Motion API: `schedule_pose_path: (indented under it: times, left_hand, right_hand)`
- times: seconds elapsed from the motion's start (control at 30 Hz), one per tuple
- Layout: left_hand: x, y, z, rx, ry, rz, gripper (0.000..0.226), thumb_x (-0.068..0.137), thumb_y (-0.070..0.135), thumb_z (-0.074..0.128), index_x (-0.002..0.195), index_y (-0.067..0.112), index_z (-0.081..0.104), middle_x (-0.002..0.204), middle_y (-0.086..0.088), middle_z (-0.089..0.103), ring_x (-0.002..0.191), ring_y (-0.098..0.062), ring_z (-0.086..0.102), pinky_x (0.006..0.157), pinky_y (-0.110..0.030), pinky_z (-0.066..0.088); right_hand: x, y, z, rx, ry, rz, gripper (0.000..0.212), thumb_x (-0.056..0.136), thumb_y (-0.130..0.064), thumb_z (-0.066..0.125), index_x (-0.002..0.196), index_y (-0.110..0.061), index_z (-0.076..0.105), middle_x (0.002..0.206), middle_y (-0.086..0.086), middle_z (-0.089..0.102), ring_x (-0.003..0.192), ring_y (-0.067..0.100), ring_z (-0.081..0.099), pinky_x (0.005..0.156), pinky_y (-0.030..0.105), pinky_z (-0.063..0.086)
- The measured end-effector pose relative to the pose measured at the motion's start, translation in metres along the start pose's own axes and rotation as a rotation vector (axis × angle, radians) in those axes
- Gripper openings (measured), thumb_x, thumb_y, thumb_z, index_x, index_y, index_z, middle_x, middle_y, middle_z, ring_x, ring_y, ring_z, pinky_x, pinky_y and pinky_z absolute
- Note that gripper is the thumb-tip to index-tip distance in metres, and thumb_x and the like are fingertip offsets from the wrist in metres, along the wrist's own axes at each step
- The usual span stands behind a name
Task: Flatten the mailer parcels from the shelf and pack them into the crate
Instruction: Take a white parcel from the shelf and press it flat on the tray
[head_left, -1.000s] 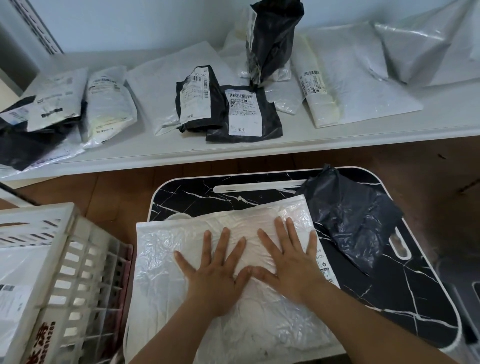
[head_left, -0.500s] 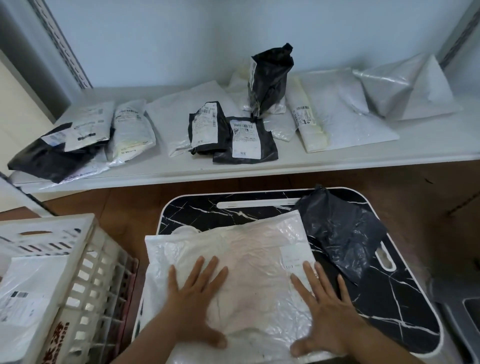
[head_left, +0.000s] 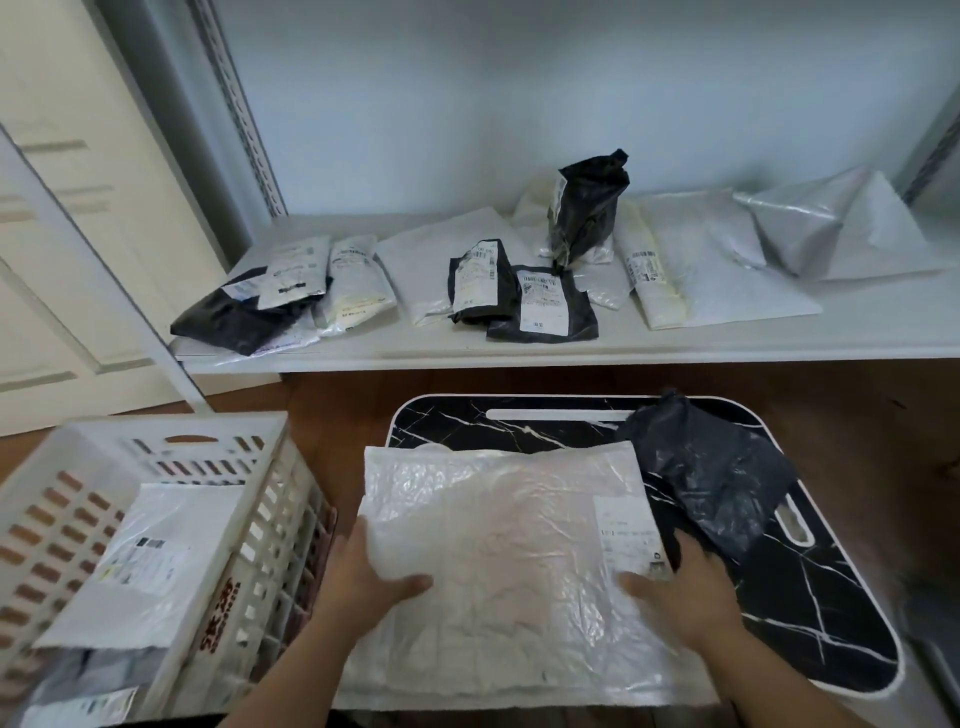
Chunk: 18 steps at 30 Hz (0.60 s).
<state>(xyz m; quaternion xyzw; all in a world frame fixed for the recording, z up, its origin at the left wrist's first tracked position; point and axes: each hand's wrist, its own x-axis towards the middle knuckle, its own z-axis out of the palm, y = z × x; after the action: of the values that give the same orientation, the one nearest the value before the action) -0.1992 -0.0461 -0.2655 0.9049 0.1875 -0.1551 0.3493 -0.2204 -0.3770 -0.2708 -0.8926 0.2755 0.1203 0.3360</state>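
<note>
a: head view, fingers first. the left hand (head_left: 379, 571) grips the near left edge of the white mailer (head_left: 498, 551), thumb curled on top, the fingers tucked under and out of sight. the right hand (head_left: 675, 597) is blurred; its thumb lies on the mailer's right edge beside the label (head_left: 626, 535), and the fingers seem to go under, though i can't tell for sure.

b: and the mailer itself?

a: lying on the black marbled counter (head_left: 810, 613), its left part hanging past the counter's edge, near side held in both hands. the crate (head_left: 260, 519) stands just beside it on the left, with a white parcel (head_left: 140, 561) already inside.

b: what could go wrong?

a: the film looks slick and crinkled, so i'd judge a thumb-only hold could slip and the soft contents slump to one end, undoing the flattening. the black bag (head_left: 711, 467) sits touching the mailer's far right corner; a sideways drag might pull it along or off the counter. and the crate wall is tall, so a low carry could catch the mailer and fold it.

b: the shelf (head_left: 519, 351)?

a: many parcels there yet, so plenty remains.
</note>
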Motion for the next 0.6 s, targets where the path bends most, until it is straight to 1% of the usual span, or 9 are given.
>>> schedule_pose_path:
  times: [0.03, 0.1, 0.17, 0.23, 0.3, 0.43, 0.5, 0.57, 0.6]
  left_hand:
    - [0.000, -0.002, -0.001, -0.102, 0.081, -0.052, 0.114, 0.055, 0.044, 0.090, 0.147, 0.013, 0.029, 0.145, -0.012, 0.042, 0.130, -0.031, 0.043, 0.107, -0.047, 0.038]
    - [-0.002, -0.003, -0.008, -0.197, 0.113, -0.164, 0.099, 0.060, 0.028, 0.090, 0.142, 0.007, 0.038, 0.135, -0.012, 0.053, 0.120, -0.033, 0.053, 0.101, -0.047, 0.044]
    - [-0.003, -0.001, -0.014, -0.277, 0.066, -0.233, 0.082, 0.063, 0.018, 0.088, 0.133, 0.002, 0.049, 0.122, -0.015, 0.061, 0.106, -0.034, 0.060, 0.092, -0.044, 0.050]
    - [-0.008, 0.006, -0.025, -0.337, 0.044, -0.249, 0.051, 0.070, 0.007, 0.083, 0.116, -0.004, 0.062, 0.102, -0.017, 0.066, 0.089, -0.033, 0.063, 0.082, -0.040, 0.052]
    - [-0.011, 0.014, -0.037, -0.307, 0.042, -0.185, 0.036, 0.076, 0.005, 0.077, 0.109, -0.004, 0.066, 0.097, -0.018, 0.068, 0.088, -0.033, 0.064, 0.084, -0.042, 0.053]
    - [-0.024, 0.041, -0.078, -0.270, 0.100, -0.067, 0.031, 0.087, 0.014, 0.067, 0.115, 0.002, 0.062, 0.101, -0.010, 0.065, 0.091, -0.028, 0.061, 0.084, -0.035, 0.050]
    - [-0.028, 0.052, -0.106, -0.214, 0.165, -0.015, 0.032, 0.091, 0.019, 0.061, 0.120, 0.006, 0.061, 0.110, -0.011, 0.066, 0.099, -0.029, 0.061, 0.089, -0.037, 0.049]
    - [-0.035, 0.053, -0.145, -0.205, 0.284, 0.037, 0.031, 0.093, 0.020, 0.056, 0.121, 0.010, 0.061, 0.112, -0.009, 0.066, 0.097, -0.027, 0.060, 0.086, -0.035, 0.048]
    - [-0.038, 0.050, -0.165, -0.225, 0.340, 0.050, 0.030, 0.093, 0.020, 0.054, 0.121, 0.011, 0.061, 0.110, -0.008, 0.065, 0.094, -0.026, 0.060, 0.082, -0.034, 0.047]
  right_hand:
    - [-0.002, -0.002, -0.002, 0.062, 0.008, 0.108, 0.103, 0.068, -0.050, 0.081, 0.146, -0.006, 0.031, 0.144, 0.021, 0.040, 0.131, 0.035, 0.040, 0.103, 0.038, 0.037]
    - [-0.006, -0.006, -0.005, 0.121, -0.042, 0.217, 0.075, 0.073, -0.033, 0.082, 0.131, 0.002, 0.051, 0.126, 0.020, 0.059, 0.115, 0.033, 0.057, 0.097, 0.037, 0.047]
    - [-0.009, -0.010, -0.008, 0.187, -0.082, 0.169, 0.037, 0.073, -0.021, 0.082, 0.103, -0.003, 0.069, 0.100, 0.014, 0.072, 0.091, 0.029, 0.069, 0.087, 0.042, 0.054]
    - [-0.012, -0.018, -0.012, 0.263, -0.100, 0.103, 0.016, 0.075, -0.010, 0.078, 0.090, -0.008, 0.071, 0.092, 0.010, 0.074, 0.082, 0.028, 0.070, 0.083, 0.045, 0.056]
    - [-0.018, -0.030, -0.022, 0.357, -0.113, 0.033, 0.012, 0.080, -0.003, 0.073, 0.090, -0.009, 0.071, 0.088, 0.008, 0.074, 0.078, 0.026, 0.070, 0.079, 0.043, 0.057]
    - [-0.027, -0.066, -0.049, 0.409, -0.082, -0.131, 0.013, 0.086, -0.003, 0.067, 0.093, -0.014, 0.066, 0.098, 0.010, 0.071, 0.083, 0.025, 0.068, 0.070, 0.036, 0.053]
    - [-0.033, -0.092, -0.059, 0.383, -0.044, -0.222, 0.012, 0.088, -0.007, 0.066, 0.091, -0.018, 0.063, 0.099, 0.009, 0.070, 0.087, 0.027, 0.066, 0.078, 0.039, 0.053]
    - [-0.042, -0.128, -0.061, 0.400, -0.064, -0.307, 0.009, 0.090, -0.012, 0.065, 0.088, -0.020, 0.062, 0.098, 0.007, 0.070, 0.088, 0.027, 0.067, 0.086, 0.046, 0.053]
    - [-0.048, -0.147, -0.061, 0.438, -0.107, -0.332, 0.005, 0.090, -0.015, 0.065, 0.091, -0.019, 0.062, 0.098, 0.007, 0.071, 0.087, 0.028, 0.068, 0.086, 0.048, 0.054]
